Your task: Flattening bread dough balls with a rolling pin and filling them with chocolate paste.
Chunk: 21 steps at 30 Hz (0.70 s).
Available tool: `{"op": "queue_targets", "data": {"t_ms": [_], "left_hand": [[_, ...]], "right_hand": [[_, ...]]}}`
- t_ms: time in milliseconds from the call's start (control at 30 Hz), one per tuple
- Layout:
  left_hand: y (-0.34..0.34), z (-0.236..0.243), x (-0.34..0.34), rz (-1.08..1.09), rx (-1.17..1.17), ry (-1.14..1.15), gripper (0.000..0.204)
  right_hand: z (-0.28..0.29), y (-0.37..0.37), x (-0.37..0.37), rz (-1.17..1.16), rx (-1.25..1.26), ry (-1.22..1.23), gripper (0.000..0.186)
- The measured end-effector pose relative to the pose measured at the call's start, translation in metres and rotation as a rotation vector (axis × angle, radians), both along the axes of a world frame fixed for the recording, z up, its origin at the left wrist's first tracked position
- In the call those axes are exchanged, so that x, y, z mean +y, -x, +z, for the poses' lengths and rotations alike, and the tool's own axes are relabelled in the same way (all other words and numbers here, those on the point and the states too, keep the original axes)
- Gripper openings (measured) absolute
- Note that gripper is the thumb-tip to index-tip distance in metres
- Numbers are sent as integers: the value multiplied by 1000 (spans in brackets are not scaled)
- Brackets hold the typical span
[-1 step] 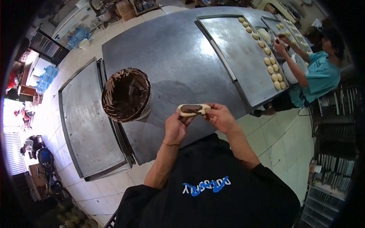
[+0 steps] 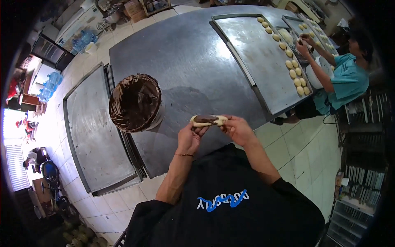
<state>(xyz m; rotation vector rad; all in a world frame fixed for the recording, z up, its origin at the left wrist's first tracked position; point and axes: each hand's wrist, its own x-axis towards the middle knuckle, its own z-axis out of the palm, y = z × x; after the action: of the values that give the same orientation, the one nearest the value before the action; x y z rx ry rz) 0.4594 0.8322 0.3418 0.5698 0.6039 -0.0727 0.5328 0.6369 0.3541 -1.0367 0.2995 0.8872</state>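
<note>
A flat oval piece of pale dough (image 2: 198, 124) carrying a dark brown, chocolate-like filling (image 2: 210, 120) is held level above the near edge of the metal table. My left hand (image 2: 190, 139) grips its left end between thumb and fingers. At the other end, my right hand (image 2: 239, 131) pinches the dough, which has begun to fold over the filling there. The undersides of the fingers are partly hidden. Left of my hands stands a bucket (image 2: 119, 99), its inside and rim thickly smeared with the same brown paste.
Flat metal trays (image 2: 96, 127) are stacked at the left table edge. On the right, a large tray (image 2: 251, 49) bears rows of filled-looking oval dough pieces (image 2: 292, 74). A co-worker in a teal shirt (image 2: 349, 84) handles something beyond it, beside a white tub (image 2: 321, 74).
The dough's right part is folded and pinched further over the filling, so less brown shows there. Both hands stay in nearly the same place.
</note>
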Motion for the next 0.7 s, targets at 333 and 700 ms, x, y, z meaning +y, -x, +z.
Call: {"op": "queue_targets", "data": {"t_ms": [333,700], "left_hand": [[-25,41,-27,-493,-415,-1422,67],[-33,74,0,-413,-229,-870,100]], "right_hand": [[20,-13,5,41,-98,309,53],[54,-32,-5,116,-307,-74,49]]}}
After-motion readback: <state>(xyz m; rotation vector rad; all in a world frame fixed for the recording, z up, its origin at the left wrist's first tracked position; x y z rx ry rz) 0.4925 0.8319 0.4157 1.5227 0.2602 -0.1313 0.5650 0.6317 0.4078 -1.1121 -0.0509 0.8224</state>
